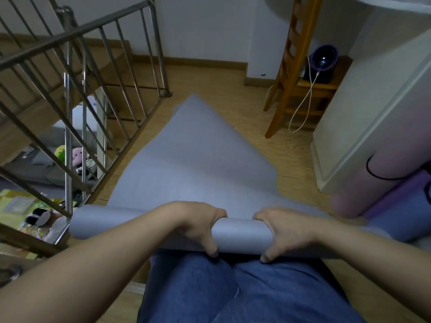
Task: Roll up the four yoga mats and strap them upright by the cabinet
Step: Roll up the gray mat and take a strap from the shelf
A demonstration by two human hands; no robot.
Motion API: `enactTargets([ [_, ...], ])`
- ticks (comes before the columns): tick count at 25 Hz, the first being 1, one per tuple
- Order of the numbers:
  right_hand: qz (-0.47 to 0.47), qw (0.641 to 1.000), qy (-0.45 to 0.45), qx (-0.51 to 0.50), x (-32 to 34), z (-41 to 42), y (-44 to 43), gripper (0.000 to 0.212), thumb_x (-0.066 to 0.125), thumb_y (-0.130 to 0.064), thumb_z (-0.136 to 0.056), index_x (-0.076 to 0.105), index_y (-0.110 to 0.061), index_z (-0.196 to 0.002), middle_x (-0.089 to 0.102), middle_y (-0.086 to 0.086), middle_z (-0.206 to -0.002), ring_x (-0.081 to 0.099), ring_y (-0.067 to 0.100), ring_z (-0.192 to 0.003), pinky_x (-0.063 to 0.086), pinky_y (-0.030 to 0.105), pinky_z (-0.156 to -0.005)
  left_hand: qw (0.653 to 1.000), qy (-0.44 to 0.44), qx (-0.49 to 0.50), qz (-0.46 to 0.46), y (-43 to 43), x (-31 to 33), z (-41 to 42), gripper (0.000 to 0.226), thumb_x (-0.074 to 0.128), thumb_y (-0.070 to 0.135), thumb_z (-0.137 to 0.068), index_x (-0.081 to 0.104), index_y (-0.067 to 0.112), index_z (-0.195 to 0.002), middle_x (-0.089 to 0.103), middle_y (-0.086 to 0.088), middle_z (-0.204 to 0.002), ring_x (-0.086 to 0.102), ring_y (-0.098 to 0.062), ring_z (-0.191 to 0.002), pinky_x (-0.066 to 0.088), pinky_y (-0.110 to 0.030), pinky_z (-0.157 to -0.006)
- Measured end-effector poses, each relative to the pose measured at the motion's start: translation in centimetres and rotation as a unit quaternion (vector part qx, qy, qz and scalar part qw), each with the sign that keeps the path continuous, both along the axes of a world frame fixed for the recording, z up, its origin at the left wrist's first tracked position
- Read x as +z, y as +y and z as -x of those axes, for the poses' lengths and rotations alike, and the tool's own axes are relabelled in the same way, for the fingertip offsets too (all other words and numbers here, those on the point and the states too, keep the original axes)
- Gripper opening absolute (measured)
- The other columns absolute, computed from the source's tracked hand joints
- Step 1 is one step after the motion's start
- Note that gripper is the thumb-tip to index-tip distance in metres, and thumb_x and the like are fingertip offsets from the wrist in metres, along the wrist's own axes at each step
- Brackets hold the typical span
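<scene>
Gripping the rolled end of the grey mat (242,231), left hand (198,226) and right hand (288,229) curl fingers (211,249) round it, left of the cabinet (373,113); a pink roll (375,183) lies beside it.

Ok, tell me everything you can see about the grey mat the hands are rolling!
The grey yoga mat looks like soft foam with a fine ribbed texture. Its near end is rolled into a tube lying crosswise just in front of the person's jeans. The rest lies flat on the wooden floor, its far corner pointing towards the metal railing. The left hand and right hand hold the roll near its middle, fingers curled over it, thumbs on the near side.
</scene>
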State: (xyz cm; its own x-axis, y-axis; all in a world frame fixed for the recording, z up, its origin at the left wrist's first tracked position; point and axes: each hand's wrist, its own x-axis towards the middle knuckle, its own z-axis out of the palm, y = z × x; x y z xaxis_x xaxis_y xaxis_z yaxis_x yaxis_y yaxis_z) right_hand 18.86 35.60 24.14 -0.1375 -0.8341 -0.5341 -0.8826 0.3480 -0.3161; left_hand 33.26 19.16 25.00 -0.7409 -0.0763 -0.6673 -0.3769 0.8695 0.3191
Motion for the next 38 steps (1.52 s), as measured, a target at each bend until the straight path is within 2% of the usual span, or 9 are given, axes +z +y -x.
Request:
enactTargets([
  [3,0.114,0.985,0.130,0.026,-0.5,-1.7,2.3,0.074,0.072,-0.057,-0.064,0.041,-0.029,-0.124,0.044,-0.007,-0.116,0.045,0.015,-0.106,0.039,0.028,-0.084,0.997,-0.072,-0.018,-0.037,0.0,0.6,1.7,0.057,0.079,0.037,-0.071,0.049,0.029,-0.119,0.060,0.008,-0.111,0.058,-0.018,-0.104,0.049,-0.035,-0.093],
  [6,0.099,0.993,0.071,-0.001,-0.3,-1.0,2.7,0.058,0.073,-0.048,-0.064,0.046,-0.030,-0.112,0.053,-0.008,-0.108,0.053,0.015,-0.098,0.043,0.027,-0.077,0.994,-0.097,-0.020,-0.046,0.5,1.0,2.8,0.056,0.078,0.040,-0.073,0.049,0.028,-0.119,0.059,0.003,-0.117,0.057,-0.019,-0.108,0.048,-0.036,-0.095],
  [11,-0.038,0.998,-0.043,-0.030,0.4,2.9,1.0,0.062,0.083,-0.045,-0.061,0.051,-0.029,-0.111,0.060,-0.006,-0.107,0.056,0.014,-0.098,0.048,0.028,-0.084,0.973,0.140,-0.098,0.156,3.2,-0.4,1.9,0.069,0.073,0.050,-0.068,0.042,0.026,-0.125,0.050,-0.002,-0.115,0.053,-0.026,-0.104,0.044,-0.035,-0.079],
  [17,0.165,0.972,0.167,-0.016,-1.9,-0.6,2.7,0.068,0.071,-0.047,-0.067,0.041,-0.026,-0.126,0.048,-0.004,-0.115,0.049,0.020,-0.106,0.041,0.032,-0.085,0.999,-0.028,-0.032,-0.006,0.5,0.0,4.5,0.063,0.077,0.045,-0.071,0.045,0.029,-0.123,0.059,0.006,-0.115,0.057,-0.019,-0.103,0.047,-0.032,-0.087],
  [23,0.063,0.997,0.024,-0.045,-0.9,3.1,0.1,0.064,0.079,-0.044,-0.060,0.049,-0.029,-0.114,0.061,-0.004,-0.107,0.058,0.018,-0.096,0.048,0.030,-0.077,0.956,0.191,-0.091,0.201,2.4,-1.6,3.0,0.069,0.071,0.050,-0.068,0.040,0.028,-0.125,0.053,0.000,-0.113,0.057,-0.026,-0.100,0.043,-0.034,-0.076],
  [27,0.161,0.965,0.205,-0.017,-2.0,1.3,1.1,0.078,0.075,-0.051,-0.063,0.041,-0.024,-0.129,0.050,-0.001,-0.116,0.050,0.024,-0.106,0.040,0.037,-0.085,0.996,0.058,-0.038,0.062,0.2,-0.4,5.2,0.062,0.076,0.047,-0.066,0.046,0.032,-0.119,0.061,0.005,-0.109,0.059,-0.020,-0.097,0.049,-0.035,-0.084],
  [31,0.134,0.979,0.152,-0.013,-1.6,2.3,0.8,0.061,0.073,-0.043,-0.063,0.047,-0.024,-0.115,0.057,-0.002,-0.107,0.055,0.023,-0.098,0.045,0.033,-0.077,0.999,-0.034,-0.022,0.014,-0.3,0.1,6.5,0.060,0.076,0.048,-0.070,0.047,0.030,-0.120,0.060,0.005,-0.114,0.058,-0.019,-0.102,0.048,-0.035,-0.090],
  [35,0.018,0.997,0.068,-0.018,-0.6,4.7,-1.7,0.063,0.080,-0.041,-0.060,0.049,-0.026,-0.113,0.058,-0.004,-0.096,0.057,0.020,-0.087,0.047,0.029,-0.071,0.959,0.149,-0.068,0.231,1.4,-1.5,4.2,0.074,0.071,0.053,-0.069,0.037,0.027,-0.130,0.052,0.000,-0.119,0.053,-0.026,-0.106,0.041,-0.036,-0.079],
  [38,-0.010,0.999,0.017,-0.025,-0.8,5.2,-2.7,0.064,0.084,-0.040,-0.060,0.050,-0.026,-0.112,0.055,-0.008,-0.094,0.055,0.017,-0.087,0.048,0.029,-0.074,0.944,0.203,-0.062,0.251,1.4,-2.0,3.8,0.070,0.068,0.050,-0.070,0.038,0.028,-0.129,0.055,-0.001,-0.116,0.056,-0.027,-0.103,0.043,-0.035,-0.078],
])
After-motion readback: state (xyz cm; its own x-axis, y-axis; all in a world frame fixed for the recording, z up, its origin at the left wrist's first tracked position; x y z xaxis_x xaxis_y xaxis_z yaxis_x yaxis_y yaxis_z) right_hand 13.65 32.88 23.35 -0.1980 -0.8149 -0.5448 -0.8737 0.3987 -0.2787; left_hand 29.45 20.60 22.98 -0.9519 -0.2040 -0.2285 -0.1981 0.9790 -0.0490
